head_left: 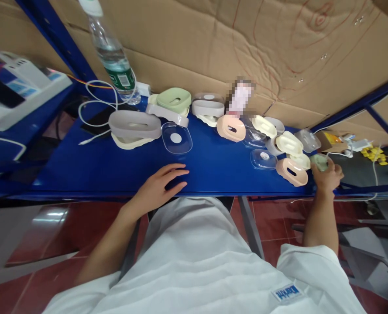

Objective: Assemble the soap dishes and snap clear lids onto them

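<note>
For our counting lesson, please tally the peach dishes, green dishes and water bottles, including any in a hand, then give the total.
Peach dishes: 2
Green dishes: 2, one partly covered by the right hand
Water bottle: 1
Total: 5

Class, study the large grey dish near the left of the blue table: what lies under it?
A cream dish lies under the grey dish, its edge showing at the front. Most of it is covered; whether anything sits between them cannot be seen.
</note>
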Available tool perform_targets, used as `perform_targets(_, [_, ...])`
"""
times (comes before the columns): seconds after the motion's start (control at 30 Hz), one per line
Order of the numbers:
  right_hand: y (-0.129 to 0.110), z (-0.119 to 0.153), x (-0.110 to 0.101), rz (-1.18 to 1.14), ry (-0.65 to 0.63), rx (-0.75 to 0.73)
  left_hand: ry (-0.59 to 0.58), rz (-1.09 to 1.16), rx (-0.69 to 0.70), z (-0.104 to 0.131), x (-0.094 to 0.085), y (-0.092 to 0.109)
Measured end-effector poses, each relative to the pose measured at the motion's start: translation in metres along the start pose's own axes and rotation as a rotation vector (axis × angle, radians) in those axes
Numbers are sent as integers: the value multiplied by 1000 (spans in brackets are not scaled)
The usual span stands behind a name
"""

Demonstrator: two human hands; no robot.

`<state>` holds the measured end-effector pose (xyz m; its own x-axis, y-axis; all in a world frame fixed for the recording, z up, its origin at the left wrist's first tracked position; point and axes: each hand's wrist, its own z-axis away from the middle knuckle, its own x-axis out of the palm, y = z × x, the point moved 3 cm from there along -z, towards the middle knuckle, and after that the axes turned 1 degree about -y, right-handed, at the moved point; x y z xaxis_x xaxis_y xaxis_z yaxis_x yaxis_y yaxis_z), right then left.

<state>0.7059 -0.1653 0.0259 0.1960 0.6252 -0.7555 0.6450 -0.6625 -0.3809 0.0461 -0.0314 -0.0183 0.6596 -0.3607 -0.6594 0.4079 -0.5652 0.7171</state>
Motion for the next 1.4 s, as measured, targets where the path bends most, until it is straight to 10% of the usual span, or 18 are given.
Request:
perform_targets(0.33, [5,-8,14,10,-145,-106,-1,-5,-3,0,1,0])
perform_targets(0.7, [-50,134,-22,-159,-124,-404,8,-51,5,1,3,1])
perform_targets(0.97, [-146,211,-26,-234,-477,-742,-112,-277,168,-21,29,33])
perform_targets(1.17, [-176,240,-46,-247,-750,-951,-143,-285,285,-38,49,54])
perform_targets(1.4, [-205,253,-42,-344,-823,-1047,126,-384,75,-24,6,34])
